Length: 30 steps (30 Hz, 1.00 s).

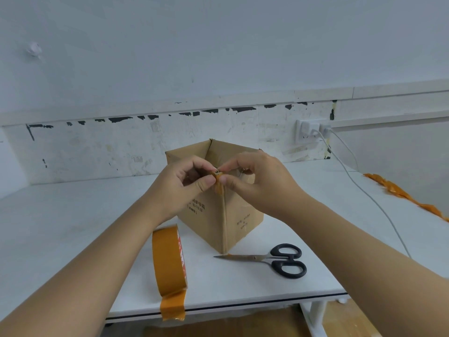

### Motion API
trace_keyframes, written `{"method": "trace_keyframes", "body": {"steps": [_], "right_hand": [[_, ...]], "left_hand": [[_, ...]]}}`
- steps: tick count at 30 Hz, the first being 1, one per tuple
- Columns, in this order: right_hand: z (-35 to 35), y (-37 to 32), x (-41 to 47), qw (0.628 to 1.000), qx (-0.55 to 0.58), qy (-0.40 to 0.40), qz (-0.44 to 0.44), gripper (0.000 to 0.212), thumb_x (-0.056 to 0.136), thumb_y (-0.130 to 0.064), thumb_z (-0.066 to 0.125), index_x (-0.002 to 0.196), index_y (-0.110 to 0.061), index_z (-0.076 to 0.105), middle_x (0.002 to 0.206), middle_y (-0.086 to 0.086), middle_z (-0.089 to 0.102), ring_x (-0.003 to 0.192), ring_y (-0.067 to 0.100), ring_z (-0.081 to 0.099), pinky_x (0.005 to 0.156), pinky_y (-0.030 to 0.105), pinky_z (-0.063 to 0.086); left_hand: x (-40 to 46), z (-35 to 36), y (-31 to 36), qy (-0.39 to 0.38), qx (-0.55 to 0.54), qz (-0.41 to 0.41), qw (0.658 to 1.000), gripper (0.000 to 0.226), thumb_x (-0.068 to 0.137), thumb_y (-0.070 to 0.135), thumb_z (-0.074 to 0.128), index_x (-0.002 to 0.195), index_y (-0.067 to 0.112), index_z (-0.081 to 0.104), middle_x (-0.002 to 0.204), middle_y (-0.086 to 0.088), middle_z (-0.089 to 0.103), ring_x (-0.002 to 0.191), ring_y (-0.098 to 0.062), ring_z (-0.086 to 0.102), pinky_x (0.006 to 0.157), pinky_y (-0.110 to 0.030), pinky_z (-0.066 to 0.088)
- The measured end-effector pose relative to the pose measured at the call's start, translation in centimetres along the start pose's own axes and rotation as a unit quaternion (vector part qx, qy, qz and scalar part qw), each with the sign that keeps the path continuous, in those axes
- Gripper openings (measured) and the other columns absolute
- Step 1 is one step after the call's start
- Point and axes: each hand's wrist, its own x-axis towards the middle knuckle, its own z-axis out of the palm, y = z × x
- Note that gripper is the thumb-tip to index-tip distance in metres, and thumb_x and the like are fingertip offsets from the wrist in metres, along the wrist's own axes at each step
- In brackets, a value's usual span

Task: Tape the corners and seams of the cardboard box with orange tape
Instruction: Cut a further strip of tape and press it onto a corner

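Tape strip (220, 184) vertical along box (206, 215) corner (hands (179, 183) pinching)

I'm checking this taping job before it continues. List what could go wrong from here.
1. Both hands, left and right, pinch the tape strip at the box corner; it looks bunched and may stick wrinkled.
2. The roll stands on edge, its loose end over the table edge; it might roll off.

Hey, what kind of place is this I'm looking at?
Probably a plain workroom: a white table against a scuffed white wall, a wall socket with a cable, and a cardboard box being taped.
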Motion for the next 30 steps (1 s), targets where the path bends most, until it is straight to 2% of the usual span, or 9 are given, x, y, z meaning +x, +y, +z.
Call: {"method": "trace_keyframes", "body": {"steps": [3, 7, 12, 13, 16, 18, 22, 25, 30], "right_hand": [[0.1, -0.2, 0.2, 1.0, 0.017, 0.01, 0.006, 0.006, 0.083, -0.037, 0.069, 0.085, -0.032, 0.072, 0.078, -0.022, 0.065, 0.086, 0.001, 0.052, 0.073, 0.016, 0.037], [0.5, -0.5, 0.6, 1.0, 0.006, 0.023, 0.015, 0.007, 0.082, -0.033, 0.071, 0.076, -0.032, 0.068, 0.066, -0.023, 0.058, 0.075, -0.005, 0.05, 0.064, 0.006, 0.03], [-0.2, -0.5, 0.5, 0.999, 0.048, -0.006, 0.024, 0.006, 0.082, -0.032, 0.072, 0.079, -0.028, 0.073, 0.069, -0.017, 0.066, 0.072, 0.005, 0.055, 0.062, 0.015, 0.042], [-0.4, -0.5, 0.6, 0.998, 0.053, -0.016, 0.029, 0.005, 0.082, -0.033, 0.071, 0.08, -0.029, 0.074, 0.07, -0.016, 0.067, 0.072, 0.004, 0.056, 0.064, 0.018, 0.043], [-0.3, -0.6, 0.8, 0.998, 0.046, -0.015, 0.031, 0.006, 0.083, -0.031, 0.071, 0.078, -0.027, 0.073, 0.07, -0.01, 0.068, 0.069, 0.009, 0.056, 0.063, 0.024, 0.045], [0.1, -0.7, 0.8, 0.999, 0.04, 0.0, 0.028, 0.006, 0.083, -0.029, 0.071, 0.078, -0.026, 0.072, 0.07, -0.009, 0.067, 0.069, 0.011, 0.057, 0.063, 0.024, 0.045], [-0.2, -0.3, 0.4, 0.999, 0.04, -0.023, 0.03, 0.007, 0.082, -0.033, 0.071, 0.087, -0.029, 0.071, 0.08, -0.013, 0.067, 0.082, 0.007, 0.056, 0.073, 0.02, 0.046], [0.0, 0.0, 0.2, 0.999, 0.005, -0.035, 0.017, 0.019, 0.079, -0.034, 0.074, 0.097, -0.032, 0.066, 0.088, -0.024, 0.06, 0.096, 0.007, 0.046, 0.079, 0.011, 0.036], [0.5, 0.1, 0.2, 1.0, -0.023, -0.015, 0.002, 0.022, 0.079, -0.031, 0.075, 0.099, -0.029, 0.064, 0.088, -0.023, 0.058, 0.097, 0.009, 0.042, 0.075, 0.004, 0.03]], "left_hand": [[0.3, 0.0, 0.1, 0.012, -0.015, -0.006, 1.0, 0.012, 0.079, 0.035, 0.061, 0.09, 0.033, 0.066, 0.087, -0.004, 0.069, 0.084, -0.024, 0.063, 0.078, -0.038, 0.052], [0.6, 0.2, 0.2, 0.014, 0.003, -0.013, 1.0, 0.016, 0.079, 0.038, 0.061, 0.089, 0.026, 0.066, 0.087, -0.019, 0.065, 0.084, -0.039, 0.058, 0.075, -0.051, 0.05], [0.2, -0.3, 0.1, -0.004, -0.015, -0.02, 1.0, 0.009, 0.082, 0.037, 0.061, 0.089, 0.036, 0.067, 0.088, 0.001, 0.068, 0.084, -0.022, 0.061, 0.075, -0.028, 0.052], [0.3, -0.3, 0.2, -0.006, -0.018, -0.02, 1.0, 0.01, 0.081, 0.041, 0.061, 0.089, 0.037, 0.067, 0.088, 0.0, 0.067, 0.085, -0.022, 0.061, 0.076, -0.029, 0.052], [0.6, 0.2, 0.4, 0.004, -0.013, -0.009, 1.0, 0.022, 0.076, 0.055, 0.063, 0.084, 0.035, 0.065, 0.087, -0.014, 0.064, 0.083, -0.039, 0.056, 0.072, -0.049, 0.05], [0.7, 0.4, 0.3, 0.009, -0.011, -0.007, 1.0, 0.024, 0.076, 0.055, 0.063, 0.084, 0.033, 0.065, 0.087, -0.019, 0.063, 0.082, -0.043, 0.054, 0.07, -0.053, 0.049], [0.2, -0.3, -0.3, -0.013, -0.008, -0.011, 1.0, 0.014, 0.078, 0.043, 0.063, 0.092, 0.044, 0.062, 0.093, 0.006, 0.066, 0.091, -0.026, 0.059, 0.079, -0.033, 0.052], [0.2, 0.0, -0.5, -0.003, 0.026, -0.006, 1.0, 0.021, 0.073, 0.041, 0.066, 0.093, 0.043, 0.057, 0.091, -0.001, 0.062, 0.085, -0.026, 0.057, 0.076, -0.039, 0.051], [0.1, -0.1, -0.8, 0.004, 0.046, 0.0, 0.999, 0.024, 0.074, 0.045, 0.066, 0.095, 0.049, 0.056, 0.091, 0.004, 0.061, 0.081, -0.019, 0.055, 0.075, -0.04, 0.05]]}}
